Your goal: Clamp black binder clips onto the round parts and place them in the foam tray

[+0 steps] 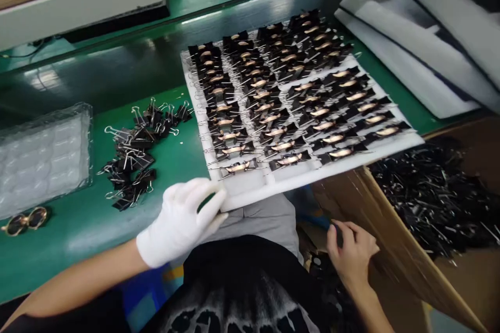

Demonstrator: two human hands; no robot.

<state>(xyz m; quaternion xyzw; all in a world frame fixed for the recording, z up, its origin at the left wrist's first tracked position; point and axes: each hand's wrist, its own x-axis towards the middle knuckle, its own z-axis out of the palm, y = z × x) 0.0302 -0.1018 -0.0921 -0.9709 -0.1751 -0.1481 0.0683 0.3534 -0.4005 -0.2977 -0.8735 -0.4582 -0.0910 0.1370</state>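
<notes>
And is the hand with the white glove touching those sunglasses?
Apart. The head view shows it plainly: a stretch of bare green table lies between the gloved left hand and the sunglasses.

A flat white foam tray (273, 186) lies on the green tabletop (179, 158), its near edge overhanging. Rows of black binder clips (305, 155) with silver wire handles and curved gold-coloured pieces (237, 167) cover most of it.
</notes>
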